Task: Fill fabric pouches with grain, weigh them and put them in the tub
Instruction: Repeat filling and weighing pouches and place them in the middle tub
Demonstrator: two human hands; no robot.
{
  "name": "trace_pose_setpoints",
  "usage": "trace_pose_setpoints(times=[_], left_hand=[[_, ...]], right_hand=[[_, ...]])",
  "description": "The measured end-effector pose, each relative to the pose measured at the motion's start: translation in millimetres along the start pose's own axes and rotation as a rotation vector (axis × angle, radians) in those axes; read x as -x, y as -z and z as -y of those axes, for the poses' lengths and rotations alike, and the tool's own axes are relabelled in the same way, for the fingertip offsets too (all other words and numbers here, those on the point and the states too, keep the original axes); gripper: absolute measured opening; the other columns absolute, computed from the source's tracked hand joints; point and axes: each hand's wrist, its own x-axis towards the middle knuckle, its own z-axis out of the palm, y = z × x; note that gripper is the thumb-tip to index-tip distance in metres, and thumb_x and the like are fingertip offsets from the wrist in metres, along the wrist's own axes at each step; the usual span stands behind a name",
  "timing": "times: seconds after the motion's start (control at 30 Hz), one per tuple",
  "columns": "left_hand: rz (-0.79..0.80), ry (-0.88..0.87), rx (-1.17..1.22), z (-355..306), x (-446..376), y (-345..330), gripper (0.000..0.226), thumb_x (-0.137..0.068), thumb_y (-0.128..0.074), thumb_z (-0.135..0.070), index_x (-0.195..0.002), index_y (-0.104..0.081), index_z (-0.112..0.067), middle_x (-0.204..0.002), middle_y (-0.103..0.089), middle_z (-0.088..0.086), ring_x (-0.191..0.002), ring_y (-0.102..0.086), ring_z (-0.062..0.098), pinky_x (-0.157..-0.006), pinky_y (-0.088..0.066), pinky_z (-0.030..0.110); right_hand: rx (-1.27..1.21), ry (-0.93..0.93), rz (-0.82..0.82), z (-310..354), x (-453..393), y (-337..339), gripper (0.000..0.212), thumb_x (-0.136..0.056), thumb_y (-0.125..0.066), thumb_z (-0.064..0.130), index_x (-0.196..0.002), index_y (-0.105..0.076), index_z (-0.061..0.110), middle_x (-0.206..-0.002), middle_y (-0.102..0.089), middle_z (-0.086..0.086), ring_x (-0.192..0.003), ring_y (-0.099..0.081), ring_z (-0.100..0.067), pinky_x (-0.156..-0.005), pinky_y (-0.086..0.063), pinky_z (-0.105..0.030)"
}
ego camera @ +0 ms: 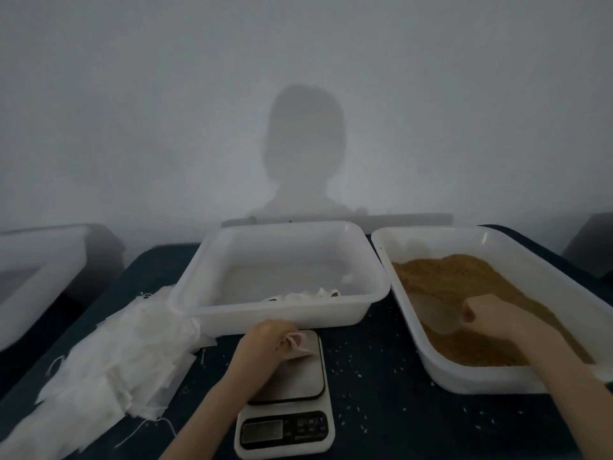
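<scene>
My left hand [265, 340] grips a small white fabric pouch [298, 345] over the far end of the kitchen scale [288, 393]. My right hand [491, 317] is inside the right tub [414, 333] of brown grain [457, 277], fingers curled down into the grain; whether it holds a scoop or grain I cannot tell. The middle white tub [265, 320] behind the scale holds a few filled pouches [298, 297] near its front wall. A heap of empty white pouches [116, 356] lies left of the scale.
Loose grains are scattered over the dark blue table [381, 376] around the scale. Another white tub [33, 283] stands at the far left, partly off the table. A pale wall runs close behind the tubs.
</scene>
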Motion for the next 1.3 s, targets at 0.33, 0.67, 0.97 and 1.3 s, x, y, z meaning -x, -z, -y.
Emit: trace_pose_setpoints(times=[0.33,0.67,0.97,1.3], left_hand=[[-0.009,-0.033,0.066,12,5,-7,0.01,-0.091,-0.055,-0.035,-0.095,-0.061,-0.042,-0.091,-0.054,-0.028,-0.088,-0.051,-0.007,-0.072,-0.036,0.009],[-0.162,-0.039,0.63,24,25,6,0.035,-0.083,-0.045,-0.053,-0.095,-0.067,-0.03,-0.089,-0.068,-0.011,-0.086,-0.063,0.009,-0.074,-0.048,0.022],[-0.498,0.31,0.845,64,41,-13,0.033,-0.1,-0.04,-0.008,-0.078,-0.064,-0.008,-0.077,-0.067,0.004,-0.074,-0.062,0.015,-0.071,-0.046,0.026],[-0.517,0.429,0.806,75,40,-23,0.031,-0.097,-0.045,-0.009,-0.074,-0.066,-0.011,-0.068,-0.065,0.006,-0.066,-0.061,0.014,-0.067,-0.045,0.025]], right_hand=[[0.125,-0.048,-0.007,23,4,2,0.032,-0.098,-0.044,0.044,-0.094,-0.057,0.015,-0.09,-0.058,0.002,-0.073,-0.051,-0.01,-0.057,-0.038,-0.02],[-0.197,0.403,-0.682,145,52,14,0.014,-0.095,-0.045,0.033,-0.09,-0.057,0.03,-0.073,-0.054,0.015,-0.059,-0.048,0.005,-0.049,-0.033,-0.008],[-0.662,0.497,-0.827,192,27,-82,0.004,-0.086,-0.069,0.012,-0.082,-0.069,0.012,-0.063,-0.062,0.007,-0.05,-0.053,-0.003,-0.049,-0.046,-0.018],[-0.862,0.355,-0.736,176,8,-112,0.013,-0.089,-0.062,0.015,-0.084,-0.064,0.027,-0.06,-0.059,0.01,-0.052,-0.056,-0.009,-0.051,-0.049,-0.027]])
